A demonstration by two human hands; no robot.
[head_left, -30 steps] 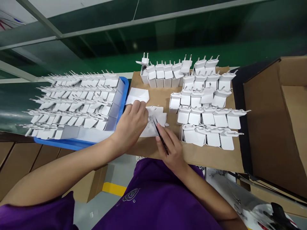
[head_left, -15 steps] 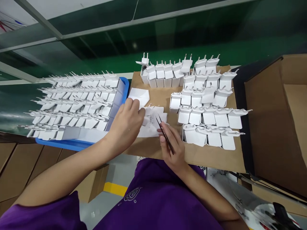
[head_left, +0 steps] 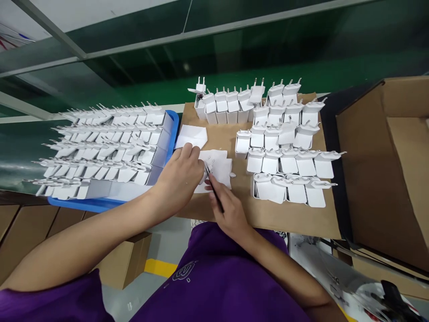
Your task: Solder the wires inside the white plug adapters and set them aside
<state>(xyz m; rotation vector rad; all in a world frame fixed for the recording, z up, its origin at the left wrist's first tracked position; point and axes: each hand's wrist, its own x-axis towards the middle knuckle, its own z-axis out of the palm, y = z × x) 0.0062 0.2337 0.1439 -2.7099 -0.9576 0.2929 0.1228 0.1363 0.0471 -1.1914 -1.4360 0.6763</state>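
My left hand (head_left: 181,176) is closed over the left side of some white paper sheets (head_left: 223,169). What its fingers hold is hidden behind the knuckles; only a bit of white shows beside them. My right hand (head_left: 229,205) grips a pair of dark tweezers (head_left: 216,194). The tweezer tips point up and left, right beside my left fingertips. Small dark specks lie on the paper near the tips. A small white piece (head_left: 232,175) is at the sheet's right edge. Above my left hand lies a folded white paper (head_left: 192,135).
Rows of white two-pin plug adapters (head_left: 290,161) stand on the brown cardboard (head_left: 214,208) to the right and back. A blue tray (head_left: 174,129) at left holds many more. A large open carton (head_left: 368,170) stands at far right; closed boxes (head_left: 124,259) are below left.
My right hand has moved left with the tweezers, bringing their tips to my left fingers. The left hand remains closed at nearly the same place, slightly lower.
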